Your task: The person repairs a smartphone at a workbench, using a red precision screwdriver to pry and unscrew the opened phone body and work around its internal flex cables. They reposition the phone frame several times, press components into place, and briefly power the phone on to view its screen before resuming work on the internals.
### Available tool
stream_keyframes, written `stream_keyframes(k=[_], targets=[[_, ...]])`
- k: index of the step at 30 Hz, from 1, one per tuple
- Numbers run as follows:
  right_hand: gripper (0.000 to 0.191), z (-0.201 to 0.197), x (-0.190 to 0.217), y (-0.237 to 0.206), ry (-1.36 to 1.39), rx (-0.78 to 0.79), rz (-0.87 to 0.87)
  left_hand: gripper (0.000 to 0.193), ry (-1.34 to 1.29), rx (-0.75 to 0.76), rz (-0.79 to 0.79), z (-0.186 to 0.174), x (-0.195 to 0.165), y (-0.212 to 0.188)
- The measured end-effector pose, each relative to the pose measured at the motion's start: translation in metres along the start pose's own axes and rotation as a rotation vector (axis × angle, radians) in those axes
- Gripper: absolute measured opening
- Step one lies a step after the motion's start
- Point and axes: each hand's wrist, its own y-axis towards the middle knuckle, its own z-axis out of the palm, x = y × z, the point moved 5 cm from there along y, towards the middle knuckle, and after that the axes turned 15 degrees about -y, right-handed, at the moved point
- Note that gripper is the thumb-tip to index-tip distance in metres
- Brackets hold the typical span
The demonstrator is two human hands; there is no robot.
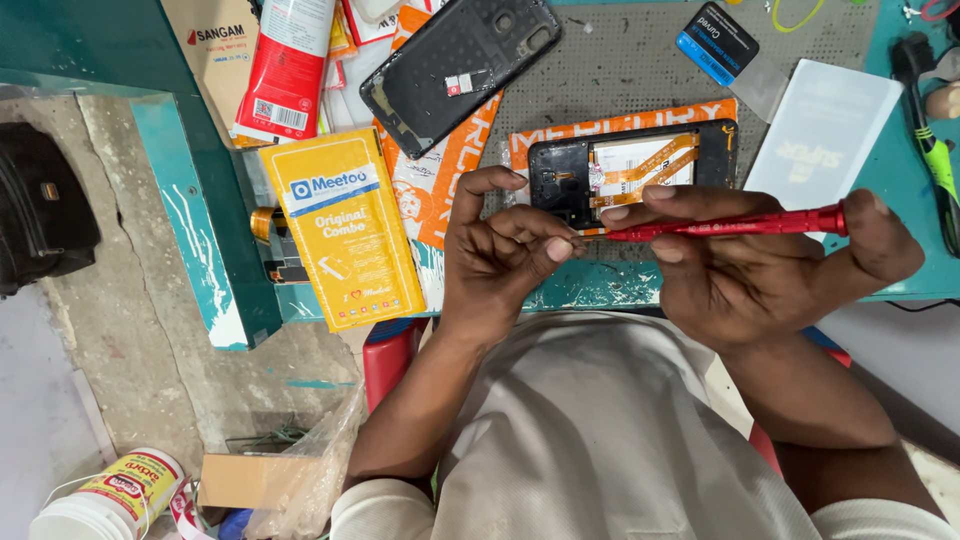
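1. I see a teal tabletop [905, 200] across the top of the head view, with a grey work mat [620, 70] at its middle and a cluttered spread on it.
2. A yellow box [343, 228] lies at the tabletop's left front edge, overhanging it slightly.
3. A black phone back cover [460, 65] lies tilted above the yellow box, resting on orange packaging [445, 180].
4. An opened phone [632, 172], insides up with orange flex cables showing, lies on the mat just beyond both hands. Its near edge is partly hidden by fingers.
5. A white flat box [825, 130] sits just right of the opened phone.
6. Right hand [745, 265]: I log the fingers as closed around a red screwdriver [740, 224], which lies nearly level. The thumb caps its rear end at the right; the fingers press along the shaft.
7. Left hand [500, 255]: fingers curled inward, thumb and fingertips pressed together at the screwdriver's tip, near the opened phone's lower left corner. Whether a small part sits between them, I cannot tell.
8. A green-handled tool [935, 160] lies at the tabletop's far right edge.
9. A small blue-and-black packet [715, 42] lies at the mat's upper right.
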Motion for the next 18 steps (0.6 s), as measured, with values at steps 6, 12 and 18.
stream_keyframes(k=[6,12,18], targets=[[0.026,0.001,0.003,0.002,-0.026,0.003,-0.027,0.055,-0.013,0.006,0.001,-0.001,-0.003,0.001],[0.033,0.001,0.007,0.008,0.005,0.112,-0.046,0.053,0.000,-0.003,0.000,-0.003,-0.005,0.001],[0.041,0.005,0.003,0.013,0.277,0.289,0.016,0.051,-0.030,-0.034,0.049,-0.004,-0.003,0.003]])
